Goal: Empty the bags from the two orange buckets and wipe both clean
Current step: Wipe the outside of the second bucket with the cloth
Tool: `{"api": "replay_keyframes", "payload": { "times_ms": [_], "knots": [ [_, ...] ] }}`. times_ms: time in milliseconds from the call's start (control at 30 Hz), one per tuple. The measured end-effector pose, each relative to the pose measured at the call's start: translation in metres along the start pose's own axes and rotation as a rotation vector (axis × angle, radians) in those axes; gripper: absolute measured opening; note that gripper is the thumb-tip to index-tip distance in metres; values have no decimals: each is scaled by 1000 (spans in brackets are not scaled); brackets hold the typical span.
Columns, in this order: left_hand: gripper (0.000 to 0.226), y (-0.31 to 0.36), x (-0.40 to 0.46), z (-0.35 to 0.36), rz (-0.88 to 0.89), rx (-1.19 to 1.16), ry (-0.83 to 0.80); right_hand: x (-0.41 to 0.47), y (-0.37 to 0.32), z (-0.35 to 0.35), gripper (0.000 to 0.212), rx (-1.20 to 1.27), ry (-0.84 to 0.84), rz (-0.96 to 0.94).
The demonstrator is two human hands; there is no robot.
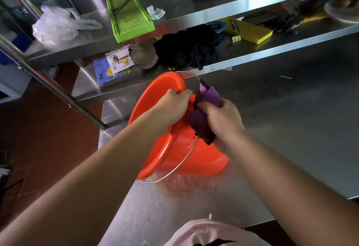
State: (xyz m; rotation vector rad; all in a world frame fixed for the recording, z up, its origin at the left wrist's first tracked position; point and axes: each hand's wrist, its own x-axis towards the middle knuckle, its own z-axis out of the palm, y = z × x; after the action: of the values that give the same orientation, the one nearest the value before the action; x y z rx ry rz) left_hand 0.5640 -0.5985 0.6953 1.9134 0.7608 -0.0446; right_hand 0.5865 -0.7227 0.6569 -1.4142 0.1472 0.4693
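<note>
Nearest the camera is a pink garment [204, 232] at the bottom edge, and from there two bare forearms reach forward over the steel table [291, 109]. The left hand [172, 106] is curled over the rim of the orange bucket [194, 158] and grips it. The bucket lies tilted on its side on the table, its mouth turned to the left and its base to the right; its wire handle [174, 172] hangs down at the near side. Just right of the left hand, the right hand [219, 117] is clenched around a purple cloth [202, 121], which presses on the outside wall of the bucket.

Above the table are two steel shelves. On the upper shelf, from the left, lie a clear plastic bag [54, 24], a green slicer [130, 14] and a crumpled white tissue [155, 12]. On the lower shelf lie printed packets [112, 65], a dark cloth [188, 49] and a yellow slicer [246, 30].
</note>
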Motion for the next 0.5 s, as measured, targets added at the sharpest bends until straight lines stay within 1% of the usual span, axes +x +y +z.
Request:
{"api": "replay_keyframes", "payload": {
  "times_ms": [67,100,133,267,333,400,500],
  "knots": [
    [41,-16,-10,-5,71,146,-18,13,-8,-4,22,-19,-2,12],
    [41,-25,-14,-6,88,171,-43,19,-12,-4,24,-36,-5,24],
    [38,-32,-17,-6,97,156,-65,24,-16,-4,28,-55,-10,35],
    [38,-33,-16,3,101,77,8,32,-24,6,35,-94,-19,18],
    [31,-26,-11,4,119,84,7,28,-23,10,37,-107,-5,1],
    [28,-21,-6,1,129,79,19,15,-15,12,35,-179,0,-62],
    [38,-13,5,-6,73,-8,70,-17,8,16,35,-257,7,-187]
  ]
}}
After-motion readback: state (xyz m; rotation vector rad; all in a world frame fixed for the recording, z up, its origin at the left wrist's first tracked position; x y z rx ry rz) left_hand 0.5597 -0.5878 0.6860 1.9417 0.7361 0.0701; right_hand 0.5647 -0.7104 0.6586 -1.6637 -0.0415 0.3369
